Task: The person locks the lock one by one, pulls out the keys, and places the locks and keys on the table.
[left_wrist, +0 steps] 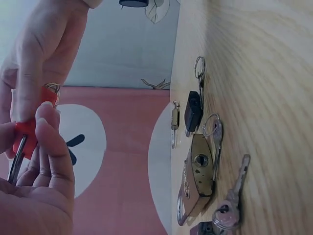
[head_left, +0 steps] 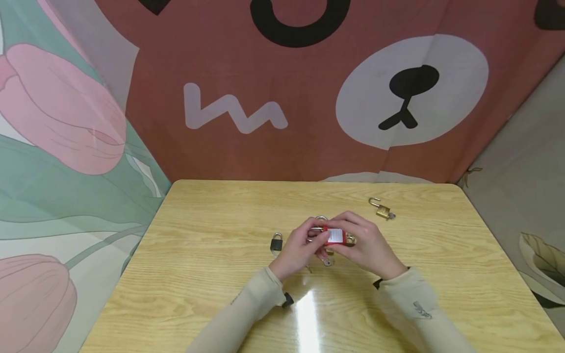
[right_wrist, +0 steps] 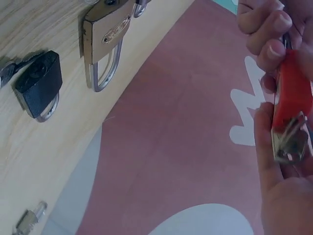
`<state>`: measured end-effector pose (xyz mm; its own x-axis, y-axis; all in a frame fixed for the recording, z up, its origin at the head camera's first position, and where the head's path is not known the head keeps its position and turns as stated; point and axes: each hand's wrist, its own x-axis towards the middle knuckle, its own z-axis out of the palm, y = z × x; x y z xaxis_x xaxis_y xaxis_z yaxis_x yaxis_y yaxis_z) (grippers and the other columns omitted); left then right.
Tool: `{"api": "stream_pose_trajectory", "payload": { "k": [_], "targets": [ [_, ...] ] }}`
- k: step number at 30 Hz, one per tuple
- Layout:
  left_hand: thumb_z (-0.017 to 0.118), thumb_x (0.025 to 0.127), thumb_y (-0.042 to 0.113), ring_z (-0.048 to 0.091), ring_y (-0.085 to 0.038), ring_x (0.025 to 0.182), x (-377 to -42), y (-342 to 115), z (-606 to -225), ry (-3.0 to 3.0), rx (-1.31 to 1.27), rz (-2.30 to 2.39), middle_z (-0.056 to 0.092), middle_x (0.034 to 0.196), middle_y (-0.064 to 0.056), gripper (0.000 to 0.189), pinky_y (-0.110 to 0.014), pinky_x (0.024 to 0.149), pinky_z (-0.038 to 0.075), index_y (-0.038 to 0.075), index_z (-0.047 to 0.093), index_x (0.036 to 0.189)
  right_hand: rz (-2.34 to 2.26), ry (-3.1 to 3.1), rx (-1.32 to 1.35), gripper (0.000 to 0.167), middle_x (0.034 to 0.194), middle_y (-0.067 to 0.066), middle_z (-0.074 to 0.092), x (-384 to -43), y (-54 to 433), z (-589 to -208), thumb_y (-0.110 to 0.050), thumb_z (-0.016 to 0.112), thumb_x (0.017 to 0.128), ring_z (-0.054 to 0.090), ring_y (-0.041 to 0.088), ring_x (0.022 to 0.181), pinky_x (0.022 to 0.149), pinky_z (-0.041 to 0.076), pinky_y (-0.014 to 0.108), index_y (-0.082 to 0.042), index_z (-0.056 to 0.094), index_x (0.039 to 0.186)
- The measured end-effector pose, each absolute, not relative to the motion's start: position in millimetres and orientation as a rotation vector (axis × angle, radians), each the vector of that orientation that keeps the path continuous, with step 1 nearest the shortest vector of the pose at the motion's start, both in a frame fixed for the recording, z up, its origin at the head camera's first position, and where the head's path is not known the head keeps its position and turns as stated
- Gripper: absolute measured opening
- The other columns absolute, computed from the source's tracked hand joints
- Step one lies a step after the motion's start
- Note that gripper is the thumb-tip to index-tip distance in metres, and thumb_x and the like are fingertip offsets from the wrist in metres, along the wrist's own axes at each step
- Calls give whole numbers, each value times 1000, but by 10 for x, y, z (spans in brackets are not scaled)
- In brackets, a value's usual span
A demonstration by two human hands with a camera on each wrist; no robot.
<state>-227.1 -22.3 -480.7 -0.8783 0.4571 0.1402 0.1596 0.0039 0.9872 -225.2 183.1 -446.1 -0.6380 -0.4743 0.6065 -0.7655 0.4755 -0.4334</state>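
A red padlock (head_left: pixel 335 236) with a white label is held between both hands above the table. My left hand (head_left: pixel 300 250) pinches it at its shackle end, where the metal shackle (left_wrist: pixel 17 159) shows along the palm. On the opposite end, my right hand (head_left: pixel 371 245) grips the body between thumb and fingers. Metal keys on a ring (right_wrist: pixel 293 132) sit at that end of the red padlock. Below the hands, a large brass padlock (left_wrist: pixel 199 171) lies on the table, partly hidden in the head view. Loose keys (left_wrist: pixel 230 208) lie beside it.
A black padlock (head_left: pixel 276 243) lies left of the hands. Another black padlock (left_wrist: pixel 194 110) with a key ring rests near the large brass one. Farther back on the right is a brass padlock (head_left: pixel 383 211) with its shackle open. Printed cloth (head_left: pixel 309 147) hangs behind the wooden table (head_left: pixel 212 211).
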Motion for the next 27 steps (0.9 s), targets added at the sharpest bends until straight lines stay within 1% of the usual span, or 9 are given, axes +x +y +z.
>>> {"api": "stream_pose_trajectory", "payload": {
  "k": [3,6,7,10,12,16,21,24,27],
  "targets": [
    [58,108,23,69,-19,70,-2278,-227,-4808,2086,636,1956,73,106,-20,25,-60,74,61,8,57,127,1062,-2429,917,42,110,-3,71,-2253,1885,-4444,-10,87,84,69,14,98,82,58,26,-11,74,124],
    [58,108,21,66,-15,70,-2279,-239,-4803,2108,625,1953,72,106,-23,25,-62,76,60,4,56,126,1164,-2559,729,21,107,-2,74,-2282,1978,-4439,-19,71,100,70,15,96,83,60,32,-12,74,120],
    [58,108,20,66,-14,70,-2281,-245,-4803,2118,620,1954,72,107,-23,25,-62,76,60,4,56,127,1217,-2609,676,19,104,0,74,-2297,2012,-4441,-21,64,105,71,16,93,80,60,32,-12,74,117],
    [59,107,19,66,-13,71,-2279,-266,-4789,2136,602,1968,72,111,-24,26,-62,77,59,3,57,128,1459,-2767,578,34,93,8,74,-2345,2105,-4462,-30,51,111,70,20,82,70,61,33,-4,74,109],
    [59,107,19,66,-13,72,-2280,-278,-4787,2145,601,1964,71,113,-24,26,-61,77,60,3,57,129,1652,-2840,564,42,85,12,72,-2369,2149,-4482,-31,48,112,68,23,74,64,61,36,2,71,105],
    [58,108,19,67,-13,75,-2278,-293,-4779,2155,597,1938,70,117,-23,26,-58,78,61,5,57,129,1901,-2844,608,44,78,13,68,-2389,2188,-4523,-29,47,112,65,21,67,60,61,42,7,68,100],
    [58,108,20,66,-13,76,-2273,-297,-4774,2165,586,1919,70,118,-21,26,-57,79,61,5,57,129,1949,-2766,654,31,77,11,66,-2372,2189,-4545,-23,55,109,66,19,67,61,62,43,3,68,97],
    [58,108,20,66,-13,76,-2270,-304,-4769,2166,585,1919,71,116,-22,26,-59,79,60,5,57,129,1862,-2740,675,21,78,9,68,-2353,2181,-4552,-18,63,105,68,20,69,65,63,40,0,70,97],
    [58,108,20,65,-13,75,-2268,-312,-4770,2168,590,1918,71,112,-21,26,-59,78,60,5,57,129,1712,-2714,700,12,77,6,71,-2332,2171,-4561,-15,68,101,68,18,69,65,62,34,-5,73,96]
  ]
}}
